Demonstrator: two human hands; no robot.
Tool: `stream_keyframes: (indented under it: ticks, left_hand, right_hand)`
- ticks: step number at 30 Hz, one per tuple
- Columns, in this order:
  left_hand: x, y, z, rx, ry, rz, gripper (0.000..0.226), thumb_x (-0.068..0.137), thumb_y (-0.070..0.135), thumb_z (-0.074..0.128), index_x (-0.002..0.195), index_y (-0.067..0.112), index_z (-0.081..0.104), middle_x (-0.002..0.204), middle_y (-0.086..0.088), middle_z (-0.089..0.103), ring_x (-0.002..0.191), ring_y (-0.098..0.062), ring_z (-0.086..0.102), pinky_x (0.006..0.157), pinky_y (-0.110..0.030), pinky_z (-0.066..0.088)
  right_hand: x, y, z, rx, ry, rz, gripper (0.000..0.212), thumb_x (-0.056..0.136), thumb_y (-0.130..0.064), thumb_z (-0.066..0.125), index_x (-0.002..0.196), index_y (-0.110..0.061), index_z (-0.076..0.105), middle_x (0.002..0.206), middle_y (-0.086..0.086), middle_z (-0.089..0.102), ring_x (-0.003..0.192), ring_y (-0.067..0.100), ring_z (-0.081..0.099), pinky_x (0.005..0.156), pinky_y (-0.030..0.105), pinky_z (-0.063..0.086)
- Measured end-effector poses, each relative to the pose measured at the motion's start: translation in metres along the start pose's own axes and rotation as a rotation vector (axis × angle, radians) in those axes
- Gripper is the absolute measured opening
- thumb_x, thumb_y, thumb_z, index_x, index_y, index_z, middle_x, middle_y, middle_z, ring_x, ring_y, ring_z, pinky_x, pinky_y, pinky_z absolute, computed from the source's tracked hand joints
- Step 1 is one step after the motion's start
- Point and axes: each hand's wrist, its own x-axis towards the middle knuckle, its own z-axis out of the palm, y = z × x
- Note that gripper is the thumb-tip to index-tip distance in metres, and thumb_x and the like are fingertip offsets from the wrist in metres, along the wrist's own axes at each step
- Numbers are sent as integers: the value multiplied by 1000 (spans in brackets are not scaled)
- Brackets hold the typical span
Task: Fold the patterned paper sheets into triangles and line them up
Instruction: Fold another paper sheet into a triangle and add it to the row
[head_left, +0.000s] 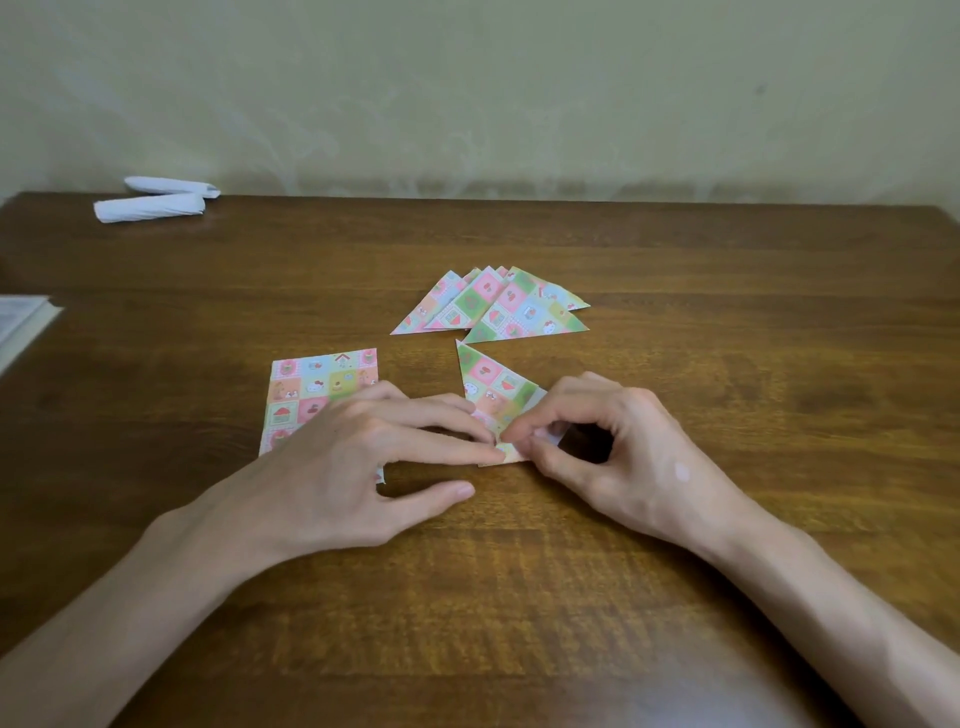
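While the left hand (363, 457) presses straight fingers on the one half-folded sheet (493, 379) at mid table (727, 364), the right hand (613, 452) pinches that sheet's near corner. Just beyond, not touching it, lies a fan of finished triangles (498, 306) (overlapped; at least five tips show). A stack of flat sheets (306, 384), count unclear, lies partly under the left hand. Two white rolls (150, 207) lie by the far left edge; bare wood stretches to the right.

Home: wooden table (675, 322), plain wall (467, 78)
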Motion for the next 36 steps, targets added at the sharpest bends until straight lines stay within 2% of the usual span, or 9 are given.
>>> stream_keyframes:
  ticks: [5, 12, 20, 26, 36]
  left_hand:
    - [-1, 0, 0, 86, -30, 40, 32, 98, 42, 64, 129, 41, 70, 139, 25, 60, 133, 5, 51, 94, -37, 49]
    - [-1, 0, 0, 118, -48, 41, 33, 100, 44, 62, 131, 40, 69, 141, 24, 57, 130, 2, 54, 94, -31, 46]
    - [-1, 2, 0, 141, -36, 51, 34, 100, 44, 60, 133, 39, 68, 142, 23, 58, 132, 2, 52, 97, -35, 47]
    - [-2, 2, 0, 148, -46, 53, 33, 101, 42, 61, 133, 40, 68, 142, 22, 57, 131, -1, 55, 94, -36, 48]
    - [-1, 3, 1, 127, -17, 61, 31, 101, 38, 61, 130, 36, 71, 138, 20, 60, 137, 3, 48, 90, -37, 48]
  right_hand:
    - [-1, 0, -1, -22, 42, -28, 17, 91, -18, 76, 99, -33, 78, 90, -16, 68, 93, 13, 64, 84, 28, 49]
    - [-10, -1, -6, -211, 12, -177, 18, 92, -31, 72, 107, -32, 80, 112, -15, 66, 102, 7, 61, 87, 31, 53]
    - [-10, 3, -7, -238, 14, -207, 21, 96, -33, 67, 112, -30, 81, 115, -12, 67, 97, 5, 57, 84, 30, 53]
    - [-10, 6, -5, -278, 13, -243, 22, 100, -34, 65, 117, -29, 80, 119, -9, 64, 96, 9, 57, 84, 29, 52]
    - [-10, 8, -4, -310, 21, -259, 24, 102, -35, 63, 119, -29, 78, 121, -9, 65, 99, 10, 57, 85, 27, 51]
